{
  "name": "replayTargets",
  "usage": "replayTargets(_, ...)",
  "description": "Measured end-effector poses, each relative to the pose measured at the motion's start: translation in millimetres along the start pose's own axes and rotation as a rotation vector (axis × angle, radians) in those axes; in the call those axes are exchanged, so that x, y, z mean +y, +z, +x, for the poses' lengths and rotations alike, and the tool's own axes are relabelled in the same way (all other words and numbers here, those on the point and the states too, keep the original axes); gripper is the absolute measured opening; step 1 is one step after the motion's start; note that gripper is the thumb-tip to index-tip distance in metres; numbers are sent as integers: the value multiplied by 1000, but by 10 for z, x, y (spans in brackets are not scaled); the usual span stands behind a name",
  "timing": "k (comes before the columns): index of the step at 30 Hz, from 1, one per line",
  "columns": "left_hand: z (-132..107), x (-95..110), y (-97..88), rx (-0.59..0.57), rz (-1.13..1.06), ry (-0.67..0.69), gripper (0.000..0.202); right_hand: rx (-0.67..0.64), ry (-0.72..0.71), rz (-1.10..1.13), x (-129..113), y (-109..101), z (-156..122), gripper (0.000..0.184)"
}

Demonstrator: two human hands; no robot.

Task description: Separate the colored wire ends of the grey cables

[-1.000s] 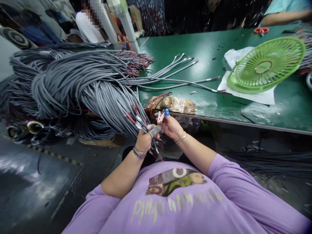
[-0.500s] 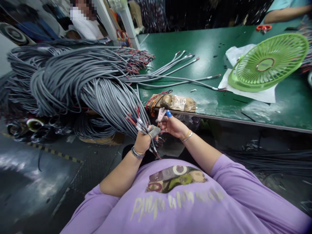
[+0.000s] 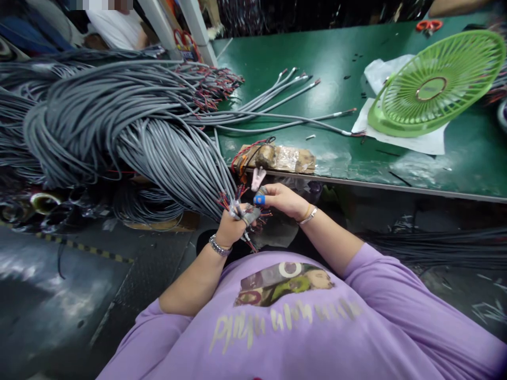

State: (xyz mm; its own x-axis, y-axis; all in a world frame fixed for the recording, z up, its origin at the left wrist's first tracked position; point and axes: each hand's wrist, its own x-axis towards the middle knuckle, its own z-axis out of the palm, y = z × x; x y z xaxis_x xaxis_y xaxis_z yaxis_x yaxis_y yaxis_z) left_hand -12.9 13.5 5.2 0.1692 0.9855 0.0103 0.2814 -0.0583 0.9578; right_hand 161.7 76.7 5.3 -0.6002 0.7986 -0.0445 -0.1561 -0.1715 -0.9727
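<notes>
A thick bundle of grey cables [image 3: 119,121] hangs off the green table [image 3: 455,169] toward my lap, its stripped red and black wire ends [image 3: 233,203] fanned out. My left hand [image 3: 232,227], thumb wrapped in grey tape, is closed around those cable ends. My right hand [image 3: 279,200], with a blue cap on one fingertip, pinches at the wire ends right beside the left hand. A small pink clip-like tool [image 3: 257,178] sticks up between the two hands; which fingers carry it is unclear.
Several loose grey cables [image 3: 285,113] lie on the table. A taped brown block [image 3: 277,157] sits at the table edge. A green fan grille [image 3: 435,84] rests on white paper at the right. Orange scissors [image 3: 426,25] lie far back. Another person sits behind the cable pile.
My right hand has dropped and turned, bringing the blue-capped finger down against the wire ends. Both hands sit slightly lower and closer together. The view has tilted down a little.
</notes>
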Motion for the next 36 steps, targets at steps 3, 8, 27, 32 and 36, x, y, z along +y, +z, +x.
replayTargets(3,12,35,1,-24,35,-3,26,31,-59,-56,58,92,-5,34)
replayTargets(8,15,-5,13,17,-38,15,26,129,-86,-102,66,153,-79,38)
replayTargets(27,-37,-94,-5,129,-138,42,30,189,12,82,50,237,-99,36)
replayTargets(32,-24,-145,55,211,-233,43,30,223,39,91,32,240,-102,40)
replayTargets(36,-17,-161,73,245,-254,75,30,221,18,81,60,231,-116,38)
